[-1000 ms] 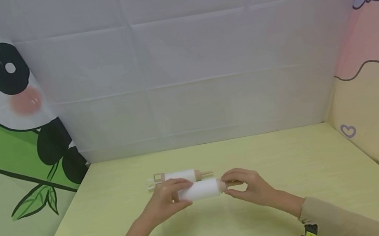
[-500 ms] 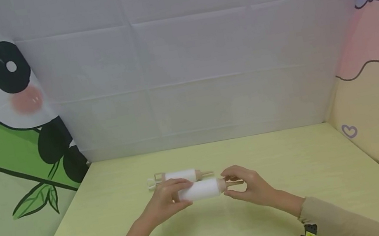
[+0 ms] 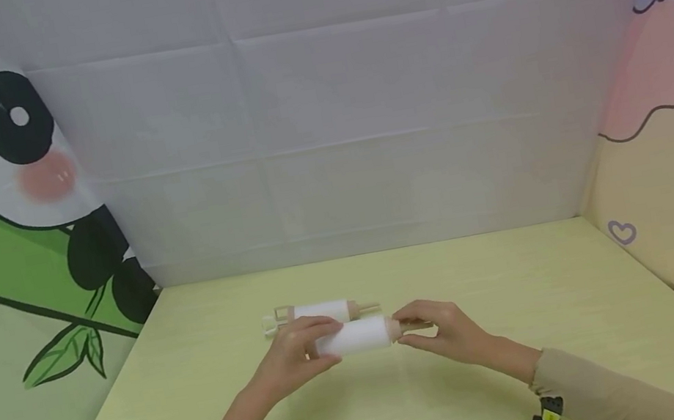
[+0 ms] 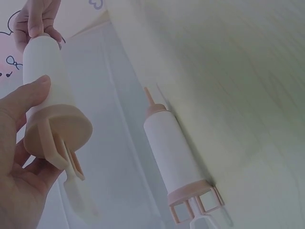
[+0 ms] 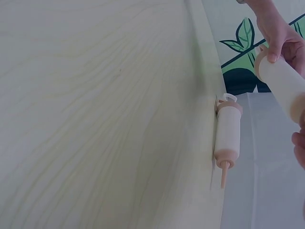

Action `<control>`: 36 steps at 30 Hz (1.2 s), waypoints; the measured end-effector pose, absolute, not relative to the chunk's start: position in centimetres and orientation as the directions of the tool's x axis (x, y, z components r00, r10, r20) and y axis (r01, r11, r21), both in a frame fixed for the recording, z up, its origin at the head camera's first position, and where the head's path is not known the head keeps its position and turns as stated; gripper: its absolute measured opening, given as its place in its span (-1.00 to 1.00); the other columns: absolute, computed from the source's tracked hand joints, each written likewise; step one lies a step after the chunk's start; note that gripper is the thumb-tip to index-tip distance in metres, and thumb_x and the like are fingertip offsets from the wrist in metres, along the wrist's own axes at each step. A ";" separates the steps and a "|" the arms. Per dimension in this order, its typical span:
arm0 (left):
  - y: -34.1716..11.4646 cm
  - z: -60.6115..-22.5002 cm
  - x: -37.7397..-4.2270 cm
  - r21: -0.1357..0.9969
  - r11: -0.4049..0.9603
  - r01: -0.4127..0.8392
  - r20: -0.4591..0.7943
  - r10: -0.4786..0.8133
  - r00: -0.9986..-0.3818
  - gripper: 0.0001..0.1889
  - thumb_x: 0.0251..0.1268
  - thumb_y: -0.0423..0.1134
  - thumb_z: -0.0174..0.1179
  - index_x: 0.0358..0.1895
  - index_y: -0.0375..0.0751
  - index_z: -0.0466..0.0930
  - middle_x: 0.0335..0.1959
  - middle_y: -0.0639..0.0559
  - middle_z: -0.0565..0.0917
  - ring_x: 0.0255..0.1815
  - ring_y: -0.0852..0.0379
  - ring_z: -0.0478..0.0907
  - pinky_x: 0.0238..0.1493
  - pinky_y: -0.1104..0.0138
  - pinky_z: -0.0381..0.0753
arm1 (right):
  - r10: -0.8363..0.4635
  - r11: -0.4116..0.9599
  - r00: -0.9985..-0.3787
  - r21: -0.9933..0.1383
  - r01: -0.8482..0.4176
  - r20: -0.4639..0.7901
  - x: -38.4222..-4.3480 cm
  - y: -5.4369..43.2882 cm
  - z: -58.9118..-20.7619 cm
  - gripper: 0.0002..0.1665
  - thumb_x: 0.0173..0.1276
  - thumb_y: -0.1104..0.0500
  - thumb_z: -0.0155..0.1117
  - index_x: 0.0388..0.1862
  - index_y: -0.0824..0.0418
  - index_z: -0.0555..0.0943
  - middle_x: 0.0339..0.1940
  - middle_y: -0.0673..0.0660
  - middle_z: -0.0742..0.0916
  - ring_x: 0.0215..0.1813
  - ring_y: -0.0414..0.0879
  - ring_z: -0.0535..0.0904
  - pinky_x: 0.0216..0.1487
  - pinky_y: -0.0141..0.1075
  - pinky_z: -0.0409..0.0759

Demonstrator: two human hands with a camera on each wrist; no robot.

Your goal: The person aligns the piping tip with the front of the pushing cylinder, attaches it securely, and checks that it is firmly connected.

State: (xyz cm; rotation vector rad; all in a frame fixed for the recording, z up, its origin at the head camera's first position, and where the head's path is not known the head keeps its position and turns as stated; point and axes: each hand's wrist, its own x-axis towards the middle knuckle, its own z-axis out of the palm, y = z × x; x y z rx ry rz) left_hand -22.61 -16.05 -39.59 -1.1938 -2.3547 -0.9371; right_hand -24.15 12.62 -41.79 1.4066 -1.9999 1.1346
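Note:
Above the table, a white piping syringe [image 3: 355,337] with beige ends lies level between both hands. My left hand [image 3: 294,353] grips its barrel near the wide rear end, thumb and fingers on opposite sides. In the left wrist view, square finger loops and a white plunger handle [image 4: 78,193] stick out of that end. At the nozzle end, my right hand [image 3: 440,326] pinches the beige collar [image 3: 395,329] between thumb and fingertips; the thin nozzle points into the palm. A matching second piping syringe [image 3: 322,313] rests on the table just behind, partly hidden by the left hand.
The pale yellow table [image 3: 372,419] spreads out on all sides of the hands. A white sheet [image 3: 324,130] stands along its far edge. Printed panels flank it, a panda panel [image 3: 23,173] at the left and a pink panel [image 3: 656,75] at the right.
Half a second ago the right fingers were lifted and spread around the collar; now they have closed back onto it. The left hand and both syringes keep their places.

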 end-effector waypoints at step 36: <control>-15.7 -40.0 -22.7 0.402 0.395 0.826 0.587 0.580 -0.564 -0.55 -0.24 -0.40 0.44 -0.12 -0.33 0.60 -0.15 -0.18 0.60 -0.32 0.09 0.51 -0.57 0.61 0.47 | -0.565 0.146 -0.344 -0.319 -0.936 0.750 -24.3 12.8 -42.6 -0.44 -0.14 0.45 0.43 -0.08 0.38 0.47 -0.16 0.23 0.60 -0.19 0.00 0.60 -0.32 -0.34 0.63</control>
